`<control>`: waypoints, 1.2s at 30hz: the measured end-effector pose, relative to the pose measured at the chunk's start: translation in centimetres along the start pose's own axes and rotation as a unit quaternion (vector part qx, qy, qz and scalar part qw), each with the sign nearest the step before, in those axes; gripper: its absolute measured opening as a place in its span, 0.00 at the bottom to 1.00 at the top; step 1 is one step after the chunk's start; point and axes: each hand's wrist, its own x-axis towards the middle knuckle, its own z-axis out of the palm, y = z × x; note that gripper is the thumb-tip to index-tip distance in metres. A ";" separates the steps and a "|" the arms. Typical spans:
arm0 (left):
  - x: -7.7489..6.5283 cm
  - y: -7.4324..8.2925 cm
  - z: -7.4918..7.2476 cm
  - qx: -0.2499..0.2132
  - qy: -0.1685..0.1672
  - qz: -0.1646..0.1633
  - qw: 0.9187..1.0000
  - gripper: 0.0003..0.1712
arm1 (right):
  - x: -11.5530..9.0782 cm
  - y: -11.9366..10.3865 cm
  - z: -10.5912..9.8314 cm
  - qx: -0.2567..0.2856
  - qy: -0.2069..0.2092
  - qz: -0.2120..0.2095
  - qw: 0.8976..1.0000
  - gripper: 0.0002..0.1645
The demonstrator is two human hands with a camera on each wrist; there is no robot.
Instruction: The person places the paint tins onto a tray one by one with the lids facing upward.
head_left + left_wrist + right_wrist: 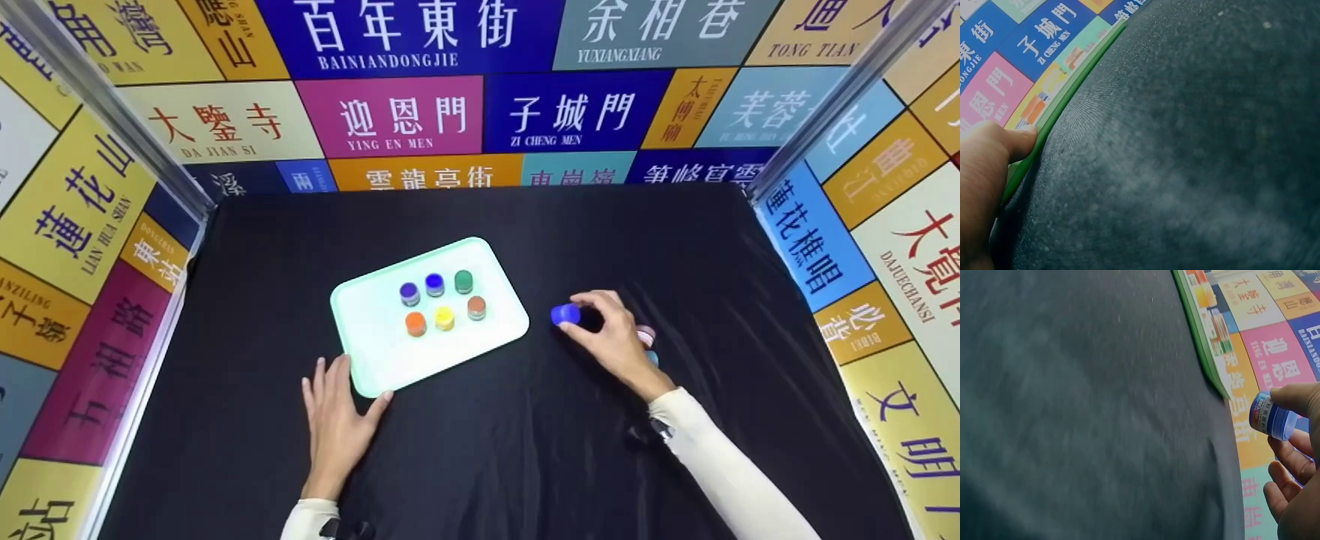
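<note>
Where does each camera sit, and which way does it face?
Head: on the head, facing forward and down at the tray; sleeves, left hand and right hand show.
Left wrist: on that wrist, facing dark cloth and the tray's edge; left thumb shows.
Right wrist: on that wrist, facing cloth and a blue jar; fingers pinching it show.
Both wrist views share tray and pink panel.
</note>
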 end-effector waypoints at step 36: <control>0.0 0.0 -0.1 -0.004 0.002 0.004 1.000 0.56 | 1.1 -5.0 8.6 0.033 -0.107 -0.046 0.993 0.25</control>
